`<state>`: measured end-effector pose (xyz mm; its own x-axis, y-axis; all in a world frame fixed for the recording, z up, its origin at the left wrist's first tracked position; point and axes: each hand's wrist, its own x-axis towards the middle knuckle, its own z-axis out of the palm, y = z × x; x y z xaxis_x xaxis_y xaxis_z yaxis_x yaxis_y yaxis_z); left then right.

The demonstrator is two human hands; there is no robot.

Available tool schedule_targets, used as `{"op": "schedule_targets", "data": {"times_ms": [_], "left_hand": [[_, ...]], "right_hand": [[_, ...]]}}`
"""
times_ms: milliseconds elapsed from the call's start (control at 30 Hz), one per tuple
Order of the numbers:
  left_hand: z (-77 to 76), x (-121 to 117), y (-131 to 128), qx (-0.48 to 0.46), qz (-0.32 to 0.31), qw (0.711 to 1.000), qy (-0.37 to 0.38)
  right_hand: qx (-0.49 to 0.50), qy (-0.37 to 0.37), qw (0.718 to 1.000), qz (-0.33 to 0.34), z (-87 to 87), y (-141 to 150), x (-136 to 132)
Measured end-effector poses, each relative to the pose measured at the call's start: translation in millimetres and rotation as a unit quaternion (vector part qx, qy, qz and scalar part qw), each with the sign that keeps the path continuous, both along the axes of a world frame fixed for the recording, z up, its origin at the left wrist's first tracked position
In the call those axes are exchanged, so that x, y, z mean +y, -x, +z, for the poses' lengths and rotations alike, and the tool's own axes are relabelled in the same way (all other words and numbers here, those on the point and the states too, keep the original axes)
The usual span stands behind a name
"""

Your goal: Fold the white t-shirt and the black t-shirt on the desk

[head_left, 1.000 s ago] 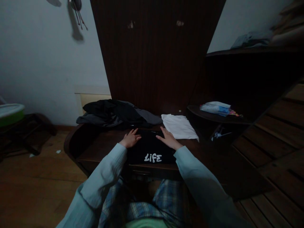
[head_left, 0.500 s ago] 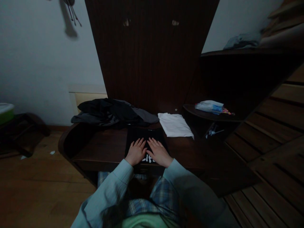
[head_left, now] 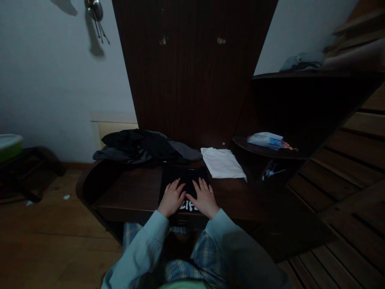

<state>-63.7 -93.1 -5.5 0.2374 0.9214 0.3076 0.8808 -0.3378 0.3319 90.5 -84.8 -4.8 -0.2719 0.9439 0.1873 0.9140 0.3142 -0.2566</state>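
Observation:
A folded black garment (head_left: 186,176) with white lettering near its front edge lies flat on the dark wooden desk (head_left: 129,192) before me. My left hand (head_left: 172,197) rests on its left part, palm down with the fingers stretched out. On the right part lies my right hand (head_left: 204,197), also flat, its fingers spread. The two thumbs come close together above the lettering, which my right hand partly covers. Just beyond, to the right, is a folded white garment (head_left: 224,163). A loose heap of black and grey clothes (head_left: 144,146) sits at the back left of the desk.
On a small shelf at the right lies a white and blue packet (head_left: 266,140). Folded cloth (head_left: 302,61) rests on the upper shelf. Slatted wood (head_left: 345,172) borders the right side. At far left, a green container (head_left: 10,146) stands on a dark stool (head_left: 30,168).
My right hand has turned slightly, its fingers now pointing more straight ahead and moved a little outward. Both hands stay on the black garment. The whole view has shifted slightly down.

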Motion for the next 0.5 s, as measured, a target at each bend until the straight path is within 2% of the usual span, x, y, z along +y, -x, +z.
{"op": "schedule_targets", "data": {"times_ms": [133, 233, 300, 367, 433, 500], "left_hand": [[-0.1, 1.6, 0.3, -0.058, -0.006, 0.998, 0.005], [3.6, 0.9, 11.7, -0.189, 0.002, 0.982, -0.012], [4.6, -1.1, 27.0, -0.277, 0.04, 0.959, -0.046], [2.6, -4.1, 45.3, -0.312, 0.103, 0.942, -0.068], [-1.4, -7.9, 61.3, -0.294, 0.169, 0.94, -0.047], [-4.9, -12.2, 70.9, -0.258, 0.207, 0.944, -0.006]], "right_hand": [[0.015, 0.0, 1.0, 0.0, -0.5, 0.3, -0.6], [0.089, -0.021, 0.996, 0.019, -2.3, -5.1, 0.7], [0.179, -0.048, 0.982, 0.022, -3.8, -15.1, 3.8], [0.266, -0.074, 0.961, -0.006, -5.7, -30.3, 8.8], [0.326, -0.073, 0.942, -0.046, -8.4, -47.7, 14.6], [0.358, -0.037, 0.93, -0.071, -12.0, -63.0, 19.1]]}}
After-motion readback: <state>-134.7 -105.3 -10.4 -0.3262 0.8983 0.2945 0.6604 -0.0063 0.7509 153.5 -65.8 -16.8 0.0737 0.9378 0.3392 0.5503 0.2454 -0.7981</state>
